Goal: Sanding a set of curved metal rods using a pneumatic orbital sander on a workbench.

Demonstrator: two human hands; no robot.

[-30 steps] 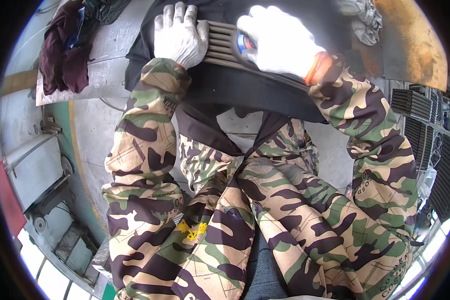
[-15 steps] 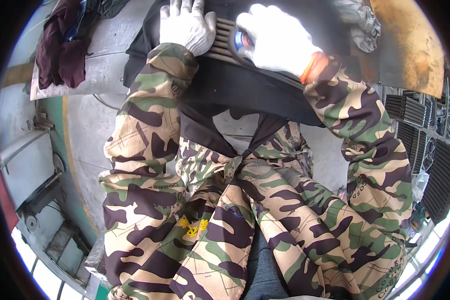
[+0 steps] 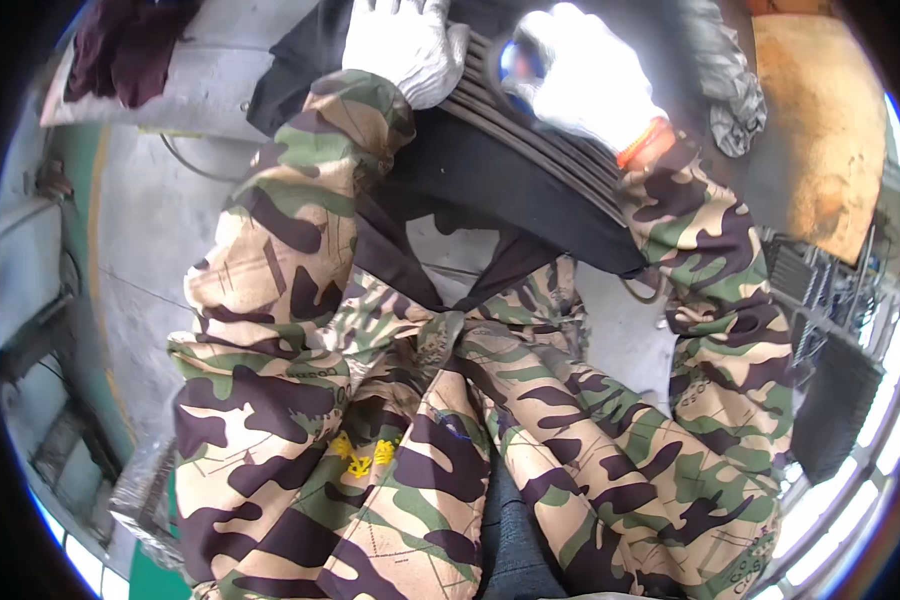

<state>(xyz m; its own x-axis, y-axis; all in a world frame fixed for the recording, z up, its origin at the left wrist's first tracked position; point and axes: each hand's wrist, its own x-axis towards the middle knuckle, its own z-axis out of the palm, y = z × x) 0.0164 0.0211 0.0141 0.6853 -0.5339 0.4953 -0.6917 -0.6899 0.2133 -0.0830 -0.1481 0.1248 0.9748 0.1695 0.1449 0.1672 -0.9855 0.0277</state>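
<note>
A long dark slatted metal piece (image 3: 540, 135) lies slantwise over a black cloth (image 3: 460, 165) in front of me. My left hand (image 3: 405, 48), in a white knitted glove, rests flat at the slats' left end with its fingers stretched out. My right hand (image 3: 595, 85), also gloved in white, is closed on a round, dark-rimmed tool with a blue part (image 3: 515, 62), held against the slats. Glare and blur hide the tool's exact kind. An orange band (image 3: 642, 142) circles the right glove's cuff.
Dark maroon cloth (image 3: 125, 55) lies on the grey table at the far left. Crumpled silvery sheeting (image 3: 725, 90) and a rust-stained tan board (image 3: 818, 130) are at the right. Beyond my right arm stand racks of dark slatted pieces (image 3: 835, 400).
The view has swung, so the slatted piece now slopes down to the right, and more of its slats show. My right hand and the round tool stay over the slats.
</note>
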